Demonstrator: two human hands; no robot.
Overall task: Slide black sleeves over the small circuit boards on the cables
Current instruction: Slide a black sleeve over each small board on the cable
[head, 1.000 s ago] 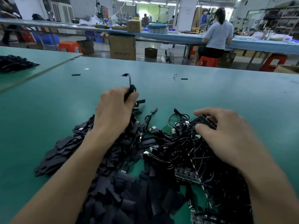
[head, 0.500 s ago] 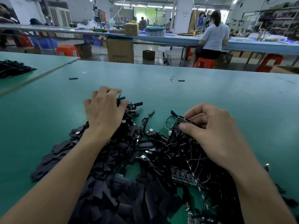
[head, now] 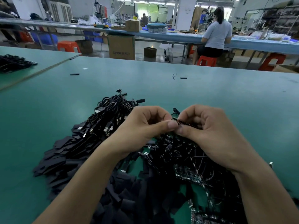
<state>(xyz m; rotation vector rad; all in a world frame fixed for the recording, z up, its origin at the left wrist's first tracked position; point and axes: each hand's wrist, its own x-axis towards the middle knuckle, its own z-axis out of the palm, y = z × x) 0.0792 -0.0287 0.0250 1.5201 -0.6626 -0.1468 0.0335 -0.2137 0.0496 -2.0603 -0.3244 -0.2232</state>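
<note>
My right hand (head: 208, 135) pinches a small circuit board (head: 186, 124) with a row of dark pins, lifted above the pile. My left hand (head: 142, 128) meets it thumb to thumb, its fingers curled at the board's left end; whether it holds a sleeve is hidden. A heap of flat black sleeves (head: 68, 159) lies on the green table at lower left. Behind my left hand is a bundle of finished black cables (head: 111, 109). Under my right hand sits a tangle of cables with bare boards (head: 186, 173).
The green table (head: 226, 97) stretches ahead, with two stray sleeves (head: 74, 74) (head: 183, 78) lying on it. Another pile of black cables (head: 13, 62) sits on the neighbouring table at far left. A person on a red stool (head: 215, 34) works at a bench behind.
My left hand left the finished cable on the bundle and came right to meet my right hand. My right hand lifted a board out of the tangle.
</note>
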